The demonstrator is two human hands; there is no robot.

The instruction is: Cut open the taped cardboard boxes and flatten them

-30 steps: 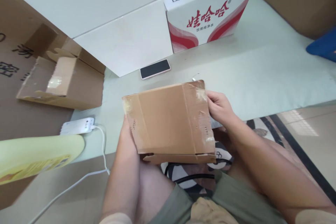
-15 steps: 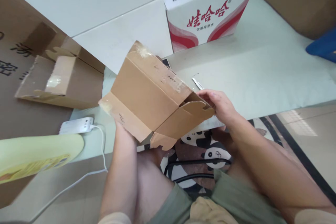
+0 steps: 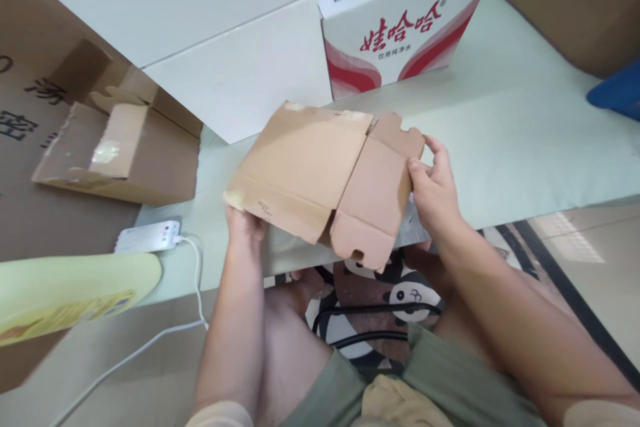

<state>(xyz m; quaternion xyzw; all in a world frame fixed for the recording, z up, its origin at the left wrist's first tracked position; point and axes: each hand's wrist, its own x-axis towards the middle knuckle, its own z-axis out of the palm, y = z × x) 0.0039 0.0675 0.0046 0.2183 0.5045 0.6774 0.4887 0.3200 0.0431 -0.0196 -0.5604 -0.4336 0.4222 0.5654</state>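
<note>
A brown cardboard box point(image 3: 305, 157), its flaps unfolded, is held tilted over the front edge of the table. My left hand point(image 3: 245, 223) grips its lower left corner, with most of the fingers hidden beneath the cardboard. At the right end, my right hand point(image 3: 436, 183) pinches the notched end flap between thumb and fingers. Strips of clear tape cling to the box's edges.
A white carton with red lettering point(image 3: 400, 47) stands at the back beside a large white box point(image 3: 240, 80). To the left are another opened cardboard box point(image 3: 160, 153), a white power bank point(image 3: 149, 236) with a cable, and a pale yellow bottle point(image 3: 80, 290). A blue object point(image 3: 617, 91) sits far right.
The box has turned flatter, and its right end flap has swung up and outward. My right hand has moved from behind the flap to its outer edge. The cutter is now hidden.
</note>
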